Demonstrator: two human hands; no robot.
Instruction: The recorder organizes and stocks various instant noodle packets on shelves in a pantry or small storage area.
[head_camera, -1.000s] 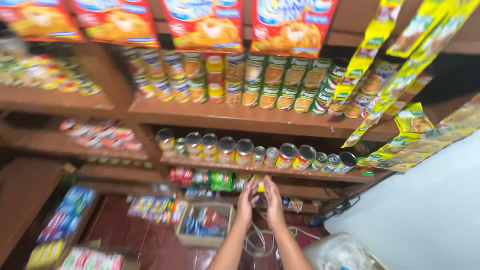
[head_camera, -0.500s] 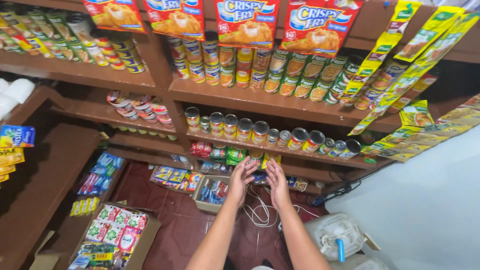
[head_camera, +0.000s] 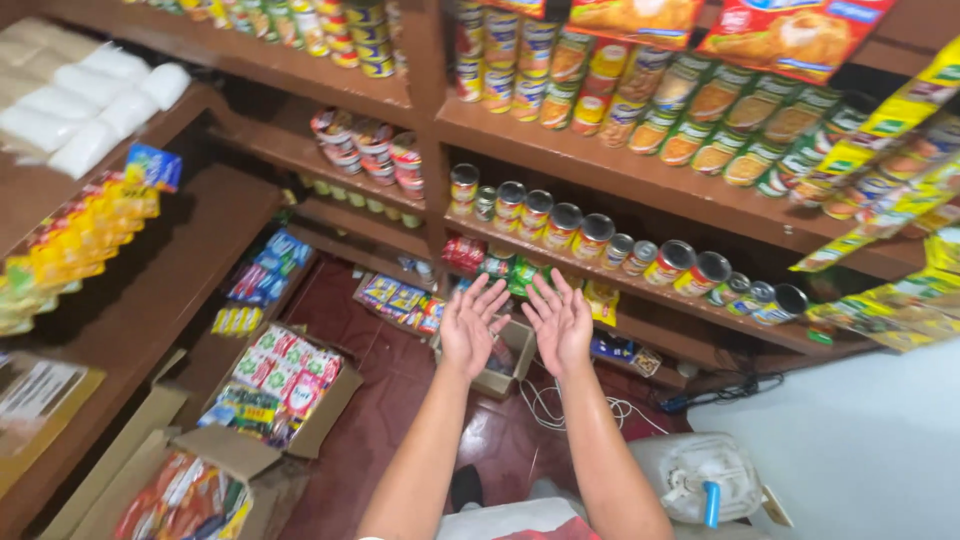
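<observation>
Brown wooden shop shelves (head_camera: 640, 180) fill the background. Fingers spread wide and holding nothing, the left hand (head_camera: 470, 325) and right hand (head_camera: 560, 325) hover near the row of lidded tin cans (head_camera: 590, 235), between grasps; a small open cardboard box (head_camera: 515, 350) sits below.

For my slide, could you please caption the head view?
Both empty hands, left hand and right hand, raised open before shelves of cans.

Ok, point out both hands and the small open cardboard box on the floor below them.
left hand (head_camera: 472, 325), head view, on the open palm.
right hand (head_camera: 560, 322), head view, on the open palm.
small cardboard box (head_camera: 520, 352), head view, on its right side wall, beside the left hand.
</observation>
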